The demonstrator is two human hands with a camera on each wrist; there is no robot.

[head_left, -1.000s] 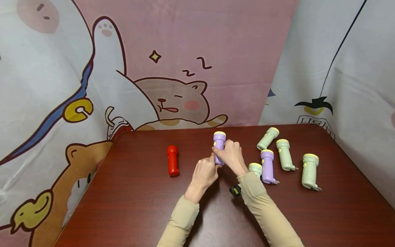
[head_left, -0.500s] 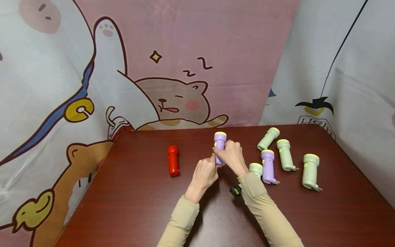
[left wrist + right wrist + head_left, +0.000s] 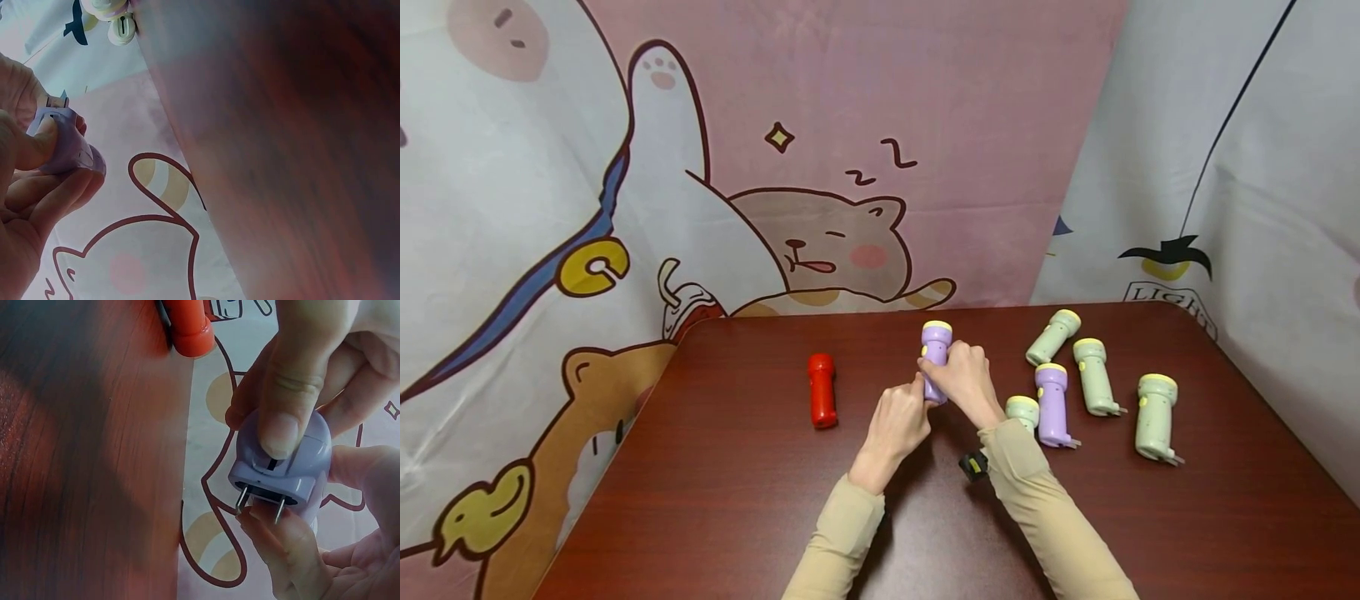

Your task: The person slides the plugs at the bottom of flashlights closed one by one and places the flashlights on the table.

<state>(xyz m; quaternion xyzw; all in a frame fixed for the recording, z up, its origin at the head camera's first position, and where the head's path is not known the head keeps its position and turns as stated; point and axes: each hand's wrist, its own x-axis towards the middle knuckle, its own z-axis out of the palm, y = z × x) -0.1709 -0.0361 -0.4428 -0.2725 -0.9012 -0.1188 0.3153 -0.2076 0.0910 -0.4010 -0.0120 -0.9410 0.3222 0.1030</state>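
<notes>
Held over the table (image 3: 715, 500), the yellow-rimmed purple flashlight (image 3: 936, 340) points head-first away, two metal prongs (image 3: 280, 510) exposed at its tail.

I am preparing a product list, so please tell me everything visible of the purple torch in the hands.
The torch looks like smooth, hard plastic: purple body, wider head with a yellow rim, small yellow button. Two metal prongs stick out of its base, near a dark slot partly under a thumb. The left hand and right hand grip it over the table, its head toward the far edge. Whether it is lit cannot be told.
</notes>
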